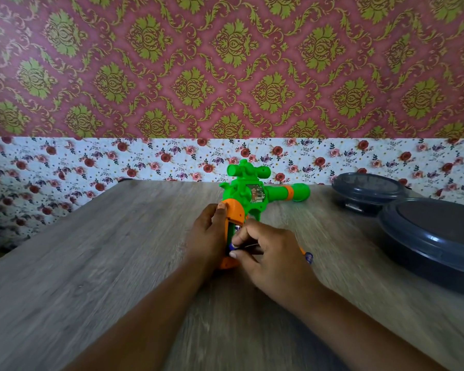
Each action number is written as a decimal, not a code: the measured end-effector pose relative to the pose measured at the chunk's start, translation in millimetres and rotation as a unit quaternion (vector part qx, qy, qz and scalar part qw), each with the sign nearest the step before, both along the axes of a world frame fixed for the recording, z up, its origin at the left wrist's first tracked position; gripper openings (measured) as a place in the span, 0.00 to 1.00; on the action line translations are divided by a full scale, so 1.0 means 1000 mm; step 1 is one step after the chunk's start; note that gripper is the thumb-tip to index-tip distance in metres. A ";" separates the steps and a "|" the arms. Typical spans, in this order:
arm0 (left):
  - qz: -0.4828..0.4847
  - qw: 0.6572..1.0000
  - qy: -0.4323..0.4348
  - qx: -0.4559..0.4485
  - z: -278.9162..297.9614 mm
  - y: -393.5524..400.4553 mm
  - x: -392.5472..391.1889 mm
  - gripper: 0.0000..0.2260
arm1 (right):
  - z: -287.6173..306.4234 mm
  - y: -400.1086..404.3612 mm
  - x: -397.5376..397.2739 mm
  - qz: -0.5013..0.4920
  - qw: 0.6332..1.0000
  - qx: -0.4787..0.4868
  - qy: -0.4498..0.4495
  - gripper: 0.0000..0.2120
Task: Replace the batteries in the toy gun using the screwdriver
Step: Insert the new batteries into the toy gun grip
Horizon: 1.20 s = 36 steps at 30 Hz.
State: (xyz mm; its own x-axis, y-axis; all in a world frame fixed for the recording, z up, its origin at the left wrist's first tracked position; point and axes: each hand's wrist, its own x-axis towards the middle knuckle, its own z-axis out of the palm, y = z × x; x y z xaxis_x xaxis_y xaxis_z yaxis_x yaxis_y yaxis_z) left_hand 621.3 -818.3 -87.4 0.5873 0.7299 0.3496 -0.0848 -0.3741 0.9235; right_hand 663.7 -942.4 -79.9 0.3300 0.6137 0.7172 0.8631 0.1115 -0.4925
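**op:** Head cam check. The gun [248, 195] is green plastic with an orange grip, an orange ring near the muzzle, a scope on top and a clear window in the side. It's mid-table [91, 263], barrel pointing right, grip toward me with the battery slot open.

**reply:** Hands? Any labels?

**op:** My left hand [208, 236] is wrapped around the grip, thumb on the orange top. My right hand [268, 253] has its fingertips pinched on a battery [232, 246] at the slot; the screwdriver [306, 255] pokes out behind that hand, orange-blue handle. No writing I can read, too blurry. Two dark round containers [426, 236] sit off right.
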 end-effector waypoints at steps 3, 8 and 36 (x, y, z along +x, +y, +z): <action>0.007 1.000 -0.003 -0.017 -0.001 0.002 0.001 0.14 | -0.001 -0.001 -0.001 0.007 1.000 0.017 -0.006 0.05; -0.005 0.999 0.004 -0.041 -0.004 0.003 0.003 0.14 | -0.002 0.003 0.002 0.003 0.994 0.047 0.099 0.13; -0.003 1.000 0.008 -0.005 -0.002 -0.003 0.000 0.15 | 0.004 0.005 0.007 -0.051 0.979 -0.145 -0.133 0.06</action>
